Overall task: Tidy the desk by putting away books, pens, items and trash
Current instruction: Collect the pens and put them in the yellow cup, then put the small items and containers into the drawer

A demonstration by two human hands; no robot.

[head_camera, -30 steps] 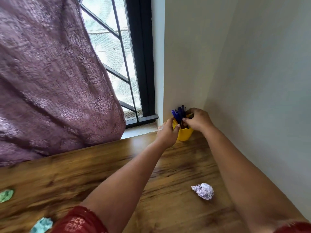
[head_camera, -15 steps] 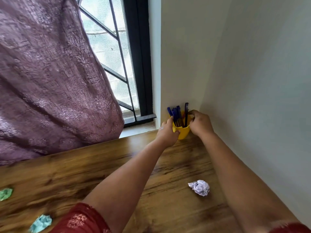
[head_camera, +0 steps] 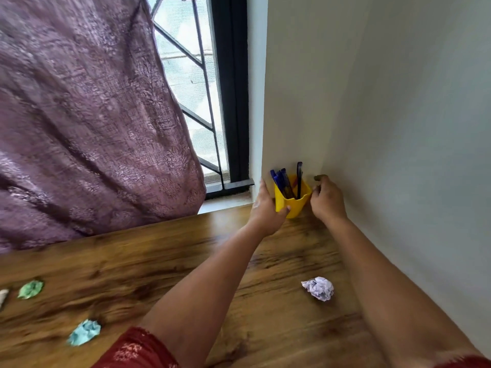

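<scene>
A yellow cup holding several blue and dark pens stands in the far corner of the wooden desk, against the wall. My left hand grips the cup's left side, with the thumb wrapped across its front. Just right of the cup is my right hand, fingers loosely curled, thumb at the cup's right wall, holding nothing. Crumpled paper balls lie on the desk: a pale lilac one between my forearms, a green one and a light blue one at the left.
A purple curtain hangs over the desk's far left edge, beside a barred window. Plain walls close the desk off at the back and right. A whitish scrap shows at the left frame edge.
My right hand came off the top of the cup and now sits beside it on the right. The pens stand uncovered in the cup. My left hand kept its grip.
</scene>
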